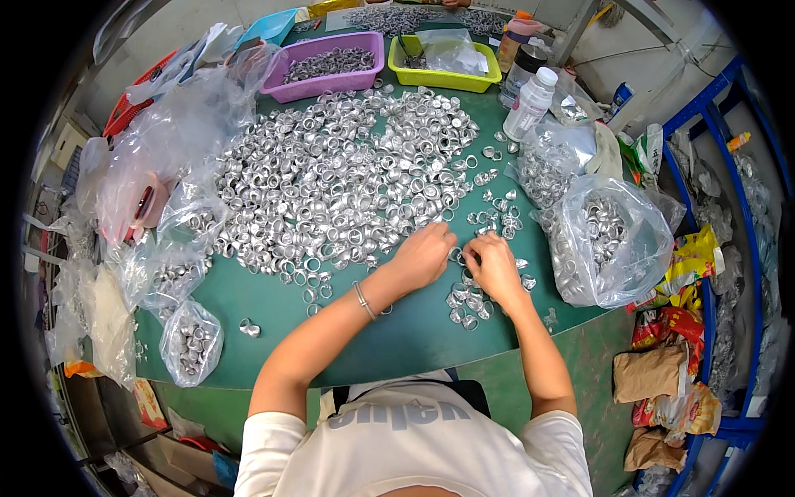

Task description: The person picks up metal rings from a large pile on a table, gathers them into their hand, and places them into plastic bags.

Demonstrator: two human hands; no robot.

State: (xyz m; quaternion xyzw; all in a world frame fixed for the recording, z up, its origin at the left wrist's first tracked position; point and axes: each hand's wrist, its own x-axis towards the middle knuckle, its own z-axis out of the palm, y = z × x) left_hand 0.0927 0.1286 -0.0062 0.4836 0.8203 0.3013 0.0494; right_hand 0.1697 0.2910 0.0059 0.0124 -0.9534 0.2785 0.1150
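A broad heap of silver-coloured metal rings (331, 166) covers the middle of the green table (373, 352). My left hand (422, 255), with a bracelet on its wrist, is at the heap's right edge, its fingers curled closed. Close beside it, my right hand (495, 267) has thumb and fingers drawn together over the table. What either hand pinches is too small and hidden to make out. A small group of rings (469, 306) lies just below the hands, and several more rings (495, 217) lie beyond the right hand. One ring (248, 328) sits apart at the left.
Clear bags of rings (609, 240) stand at the right, and a smaller bag (191, 344) at the left front. Purple (281, 87) and yellow-green (447, 80) trays stand at the back, near a white bottle (531, 105). A blue shelf rack (710, 290) rises at the right.
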